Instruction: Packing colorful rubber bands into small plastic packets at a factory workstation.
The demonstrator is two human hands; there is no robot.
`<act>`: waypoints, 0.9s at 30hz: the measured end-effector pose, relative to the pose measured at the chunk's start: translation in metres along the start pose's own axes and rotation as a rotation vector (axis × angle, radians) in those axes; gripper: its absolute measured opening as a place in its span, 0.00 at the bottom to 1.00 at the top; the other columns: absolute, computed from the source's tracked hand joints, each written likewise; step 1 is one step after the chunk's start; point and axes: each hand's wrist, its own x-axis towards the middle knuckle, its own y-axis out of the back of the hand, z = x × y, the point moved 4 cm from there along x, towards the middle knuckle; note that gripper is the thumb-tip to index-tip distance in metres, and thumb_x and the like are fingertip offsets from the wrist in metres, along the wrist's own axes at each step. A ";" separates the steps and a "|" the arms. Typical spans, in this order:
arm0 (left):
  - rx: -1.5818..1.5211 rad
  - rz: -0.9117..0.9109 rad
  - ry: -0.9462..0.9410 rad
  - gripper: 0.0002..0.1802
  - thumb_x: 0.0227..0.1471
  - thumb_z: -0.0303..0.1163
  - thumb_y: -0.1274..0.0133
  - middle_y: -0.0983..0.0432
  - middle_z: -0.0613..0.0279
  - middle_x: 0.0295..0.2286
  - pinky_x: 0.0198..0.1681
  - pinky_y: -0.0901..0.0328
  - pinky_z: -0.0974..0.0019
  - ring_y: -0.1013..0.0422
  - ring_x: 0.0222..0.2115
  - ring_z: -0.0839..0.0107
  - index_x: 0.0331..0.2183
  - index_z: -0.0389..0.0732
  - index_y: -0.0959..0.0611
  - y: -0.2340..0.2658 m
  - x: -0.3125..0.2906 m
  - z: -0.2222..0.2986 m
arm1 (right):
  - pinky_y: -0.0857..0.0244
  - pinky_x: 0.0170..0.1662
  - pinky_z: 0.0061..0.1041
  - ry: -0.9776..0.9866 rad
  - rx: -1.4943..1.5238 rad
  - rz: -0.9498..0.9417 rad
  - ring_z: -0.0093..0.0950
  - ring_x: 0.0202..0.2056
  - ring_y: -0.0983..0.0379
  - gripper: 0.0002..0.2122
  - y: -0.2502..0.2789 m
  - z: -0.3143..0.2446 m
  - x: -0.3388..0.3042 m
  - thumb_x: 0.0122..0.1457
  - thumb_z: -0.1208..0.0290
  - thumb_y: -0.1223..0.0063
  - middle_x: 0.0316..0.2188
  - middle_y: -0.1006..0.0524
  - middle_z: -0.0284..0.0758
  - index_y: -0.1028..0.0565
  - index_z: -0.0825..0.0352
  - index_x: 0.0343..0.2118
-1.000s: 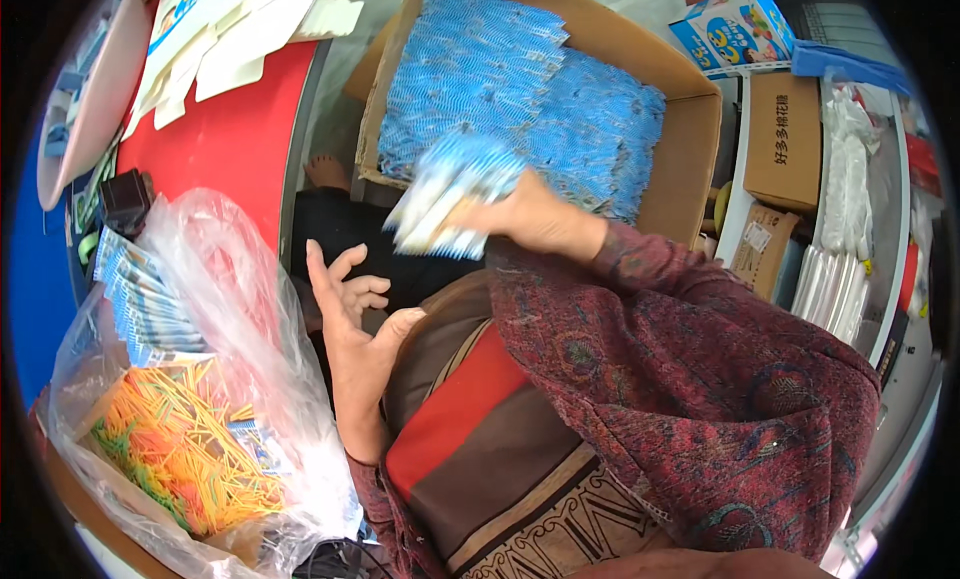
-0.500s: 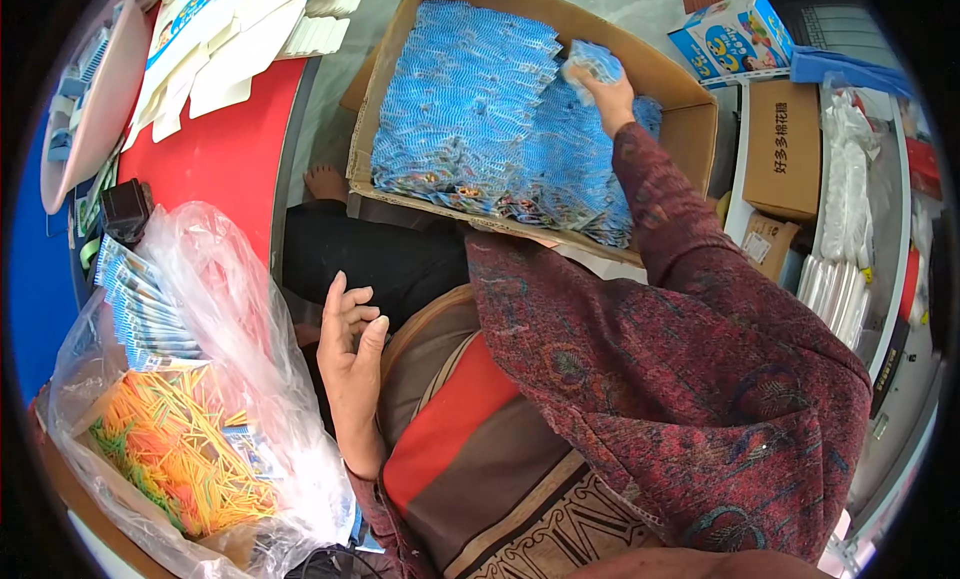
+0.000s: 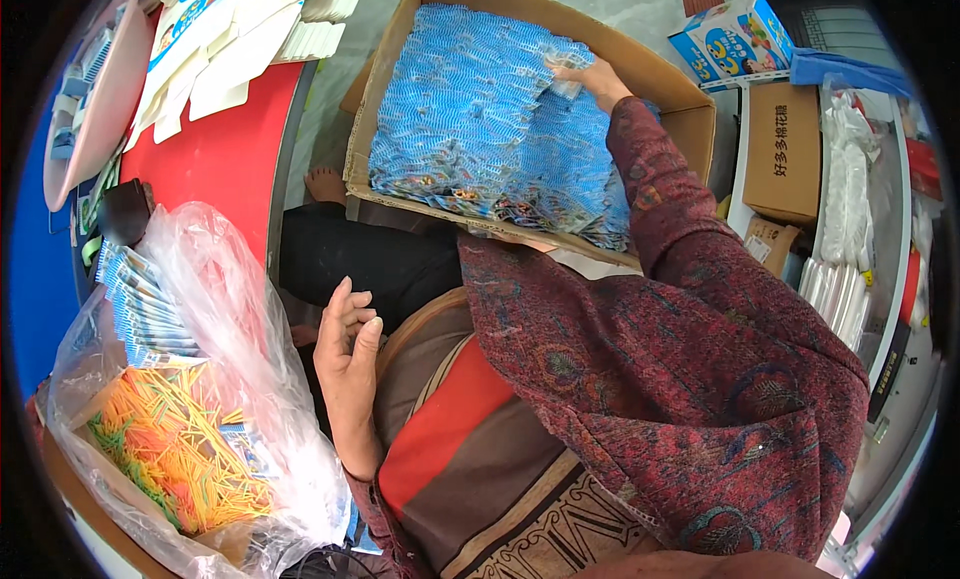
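Your left hand [image 3: 348, 354] is up near your body, palm turned inward, fingers loosely curled and thumb apart, with nothing visible in it. Beyond your lap is the box [image 3: 685, 144], and the packets [image 3: 455, 104] lie inside it in dense, overlapping layers. Your right hand [image 3: 597, 82] is over its far right part, fingers touching packets; whether they pinch one or only press on the layer, you cannot tell from this view. A light, flat touch would probably serve best there, easing packets into line rather than pushing down, since thin wrappers may crumple or slide. The left hand looks free to steady the nearer edge, where the layers slope unevenly.

Mind your right sleeve [image 3: 655, 184]: it crosses the box's right side and could drag on packets. The box's near wall also stands between you and the contents.

To your left, a clear bag [image 3: 215, 269] gapes around orange, yellow and green sticks [image 3: 190, 449] and a fan of blue sachets [image 3: 150, 304]. Farther off, white flat cartons [image 3: 245, 54] overlap on a red tabletop [image 3: 215, 129], with a pink basin [image 3: 112, 109] beside it. To your right, a shelf carries a brown carton [image 3: 780, 154] and clear sleeves [image 3: 835, 294]; a blue-and-white carton [image 3: 725, 44] sits beyond.
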 end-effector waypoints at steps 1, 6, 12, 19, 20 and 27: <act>0.000 0.006 -0.001 0.28 0.52 0.21 0.48 0.29 0.59 0.42 0.43 0.35 0.72 0.32 0.37 0.75 0.55 0.38 0.32 0.000 -0.001 -0.002 | 0.33 0.47 0.28 0.001 -0.003 -0.002 0.27 0.43 0.26 0.29 -0.005 -0.001 0.000 0.46 0.71 0.33 0.43 0.24 0.35 0.32 0.69 0.51; -0.007 -0.005 -0.016 0.27 0.52 0.21 0.48 0.28 0.60 0.42 0.43 0.35 0.72 0.32 0.37 0.76 0.55 0.38 0.31 -0.004 -0.003 0.002 | 0.34 0.48 0.28 0.122 -0.303 0.327 0.28 0.44 0.27 0.29 -0.012 0.005 0.008 0.46 0.70 0.33 0.45 0.25 0.36 0.33 0.70 0.52; -0.023 0.059 0.001 0.26 0.53 0.20 0.48 0.28 0.60 0.42 0.43 0.35 0.73 0.32 0.37 0.76 0.54 0.38 0.31 0.004 -0.012 -0.009 | 0.34 0.45 0.28 -0.014 -0.108 0.394 0.26 0.44 0.29 0.27 -0.019 0.029 -0.007 0.47 0.73 0.37 0.46 0.27 0.36 0.33 0.67 0.52; -0.029 0.041 -0.015 0.26 0.52 0.21 0.48 0.28 0.60 0.41 0.43 0.35 0.73 0.32 0.37 0.76 0.54 0.37 0.30 0.000 -0.005 -0.006 | 0.35 0.47 0.28 0.044 0.115 0.616 0.28 0.44 0.30 0.23 -0.020 0.052 -0.011 0.48 0.81 0.45 0.44 0.26 0.35 0.32 0.68 0.50; -0.028 0.040 -0.013 0.26 0.52 0.21 0.47 0.28 0.61 0.41 0.43 0.35 0.73 0.32 0.37 0.76 0.54 0.38 0.30 0.001 -0.006 -0.008 | 0.36 0.48 0.28 0.020 0.151 0.626 0.29 0.45 0.30 0.23 -0.026 0.053 -0.009 0.47 0.82 0.47 0.44 0.26 0.36 0.32 0.68 0.50; 0.017 0.011 -0.065 0.27 0.51 0.21 0.48 0.28 0.60 0.42 0.44 0.36 0.72 0.31 0.38 0.75 0.54 0.38 0.30 0.009 -0.005 0.001 | 0.37 0.50 0.28 0.422 -0.343 0.654 0.31 0.45 0.32 0.31 -0.059 0.010 -0.014 0.48 0.80 0.47 0.47 0.28 0.38 0.40 0.68 0.58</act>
